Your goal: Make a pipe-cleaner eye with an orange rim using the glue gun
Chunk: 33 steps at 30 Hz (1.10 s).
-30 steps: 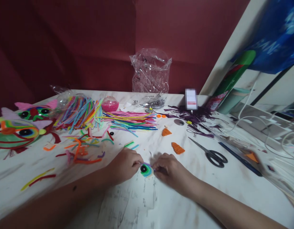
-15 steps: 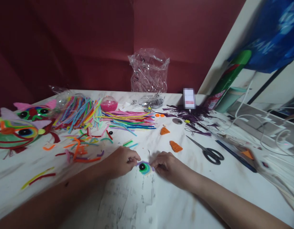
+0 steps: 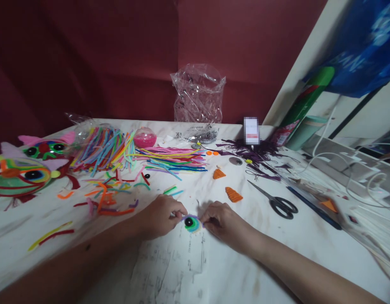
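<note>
Between my hands, over a creased paper with handwriting (image 3: 178, 257), sits a craft eye (image 3: 192, 225) with a black pupil and curved bands of green, teal and pale blue. A purple pipe cleaner (image 3: 192, 216) arches along its upper edge. At its left end, my left hand (image 3: 165, 214) pinches with thumb and forefinger. My right hand (image 3: 220, 217) has its fingers closed on the purple end at the right. The fingertips partly hide both ends.
Cut pipe cleaner bits (image 3: 109, 200) and a bundle (image 3: 101, 147) lie left, near two decorated faces (image 3: 20, 179). Orange ridged pieces (image 3: 234, 194), black scissors (image 3: 282, 206) and a dark blue stick-like tool (image 3: 313, 207) lie right. Purple strands (image 3: 261, 154) and a pixelated phone (image 3: 251, 130) are behind.
Almost nothing differs. Both hands stay at the ends of the purple pipe cleaner, with only a slight shift of the fingers and of the view.
</note>
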Motion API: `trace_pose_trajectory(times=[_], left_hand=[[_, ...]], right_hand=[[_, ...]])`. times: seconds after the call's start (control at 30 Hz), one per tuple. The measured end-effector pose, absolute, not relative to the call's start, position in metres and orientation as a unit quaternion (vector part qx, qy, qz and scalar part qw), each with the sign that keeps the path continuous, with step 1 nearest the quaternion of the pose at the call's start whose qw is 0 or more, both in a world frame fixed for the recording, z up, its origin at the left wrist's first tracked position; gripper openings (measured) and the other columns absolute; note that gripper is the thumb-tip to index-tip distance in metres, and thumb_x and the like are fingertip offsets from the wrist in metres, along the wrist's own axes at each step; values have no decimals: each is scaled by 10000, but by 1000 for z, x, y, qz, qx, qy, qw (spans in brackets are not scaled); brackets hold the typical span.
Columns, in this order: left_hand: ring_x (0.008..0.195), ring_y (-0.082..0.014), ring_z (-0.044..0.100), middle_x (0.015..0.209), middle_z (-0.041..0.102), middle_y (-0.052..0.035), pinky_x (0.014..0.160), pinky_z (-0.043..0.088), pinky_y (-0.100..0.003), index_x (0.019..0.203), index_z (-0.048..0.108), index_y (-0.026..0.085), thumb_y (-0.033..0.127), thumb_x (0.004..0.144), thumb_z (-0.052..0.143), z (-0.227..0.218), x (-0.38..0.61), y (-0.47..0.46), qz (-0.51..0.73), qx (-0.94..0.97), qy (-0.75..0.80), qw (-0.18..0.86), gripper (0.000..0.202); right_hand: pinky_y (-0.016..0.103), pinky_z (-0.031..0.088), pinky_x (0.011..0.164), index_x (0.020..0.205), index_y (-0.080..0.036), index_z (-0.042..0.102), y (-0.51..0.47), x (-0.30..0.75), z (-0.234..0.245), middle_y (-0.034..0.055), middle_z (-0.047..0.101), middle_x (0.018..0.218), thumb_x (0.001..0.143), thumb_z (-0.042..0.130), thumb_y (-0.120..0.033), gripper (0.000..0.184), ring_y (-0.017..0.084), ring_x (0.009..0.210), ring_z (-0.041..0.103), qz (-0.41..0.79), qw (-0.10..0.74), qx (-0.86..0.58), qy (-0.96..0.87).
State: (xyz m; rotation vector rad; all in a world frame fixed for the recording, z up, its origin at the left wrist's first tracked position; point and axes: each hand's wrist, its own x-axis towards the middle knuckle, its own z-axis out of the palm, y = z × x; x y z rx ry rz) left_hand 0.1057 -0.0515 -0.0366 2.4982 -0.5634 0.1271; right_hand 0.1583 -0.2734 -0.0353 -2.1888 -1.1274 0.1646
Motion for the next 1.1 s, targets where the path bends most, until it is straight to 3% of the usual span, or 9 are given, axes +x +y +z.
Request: trace_pose_trajectory(times=[0.23, 0.5, 0.73, 0.93, 1.1], left_hand=[[746, -151, 597, 780, 688, 22, 761, 370, -262, 843, 671, 203, 25, 597, 457, -30, 104, -52, 20, 936, -243, 255, 371], [780, -169, 589, 781, 673, 3, 777, 358, -286, 865, 683, 199, 26, 640, 493, -31, 103, -53, 15, 942, -248, 227, 341], [796, -187, 575, 792, 662, 15, 813, 345, -319, 1001, 694, 256, 262, 655, 748, -30, 101, -61, 1, 951, -209, 226, 351], [822, -218, 565, 792, 653, -5, 801, 361, -335, 1063, 673, 261, 260, 647, 771, -28, 96, -66, 6, 962, -195, 188, 428], [802, -199, 574, 780, 672, -10, 763, 374, -314, 947, 674, 206, 163, 757, 630, -29, 98, -66, 32, 960, -189, 202, 200]], right_hand=[[294, 456, 733, 736, -197, 699, -274, 157, -33, 10, 703, 788, 695, 579, 70, 296, 175, 803, 617, 68, 325, -840, -430], [278, 453, 700, 749, -203, 711, -273, 157, -33, 14, 692, 765, 700, 567, 63, 306, 173, 787, 616, 64, 321, -840, -433], [278, 453, 682, 736, -202, 712, -273, 158, -33, 17, 689, 752, 697, 584, 40, 277, 175, 765, 611, 63, 320, -841, -431], [285, 455, 690, 746, -213, 714, -273, 157, -35, 16, 686, 762, 701, 585, 21, 271, 177, 772, 607, 68, 325, -843, -424], [299, 447, 709, 706, -202, 696, -272, 155, -35, 16, 688, 739, 698, 597, 23, 246, 183, 771, 613, 52, 320, -850, -414]])
